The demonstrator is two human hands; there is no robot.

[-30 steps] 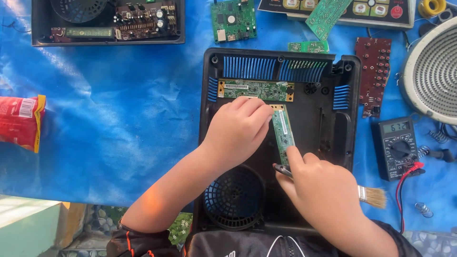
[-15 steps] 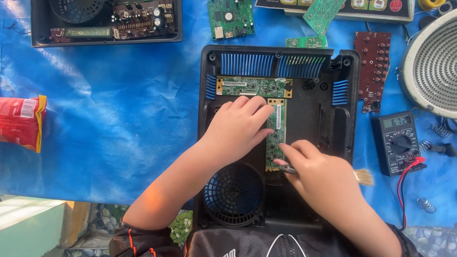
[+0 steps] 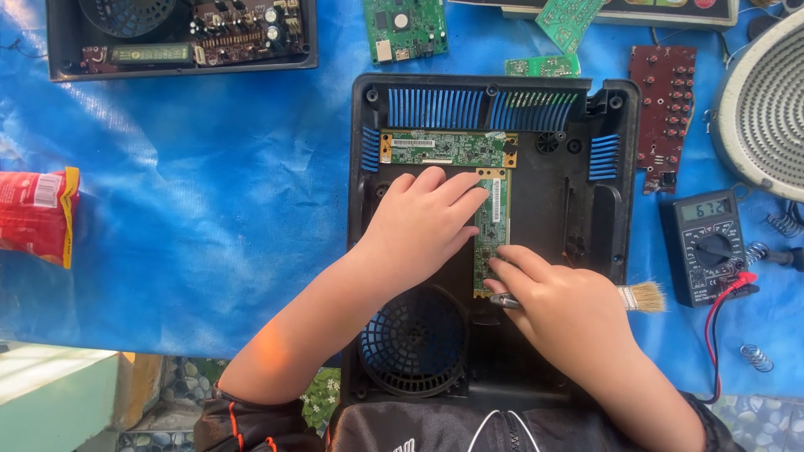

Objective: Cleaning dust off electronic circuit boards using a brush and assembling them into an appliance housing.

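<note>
1. While the black housing [image 3: 615,167] lies open on the blue tarp [image 3: 209,209], both hands work inside it at a narrow green board [image 3: 490,226] standing lengthwise near the centre.
2. Left hand [image 3: 419,230]: palm down, fingers together, tips resting on the board's left edge and upper end. Pressing, not clamped around it.
3. Right hand [image 3: 561,314]: at 5 o'clock from the board, fingertips on its lower end. Fist closed on a brush [image 3: 645,297]; bristles stick out at 3 o'clock, dark handle tip at 9 o'clock.
4. A second, wider green board [image 3: 448,149] sits crosswise at 12 o'clock, just above the narrow one; cannot tell whether the two touch.
5. Round fan grille [image 3: 412,341] at 7 o'clock in the housing, under the left forearm.
6. Multimeter [image 3: 708,247] at 3 o'clock on the tarp, display lit. Red board [image 3: 666,117] at 2 o'clock. Red packet [image 3: 38,213] far out at 9 o'clock.
</note>
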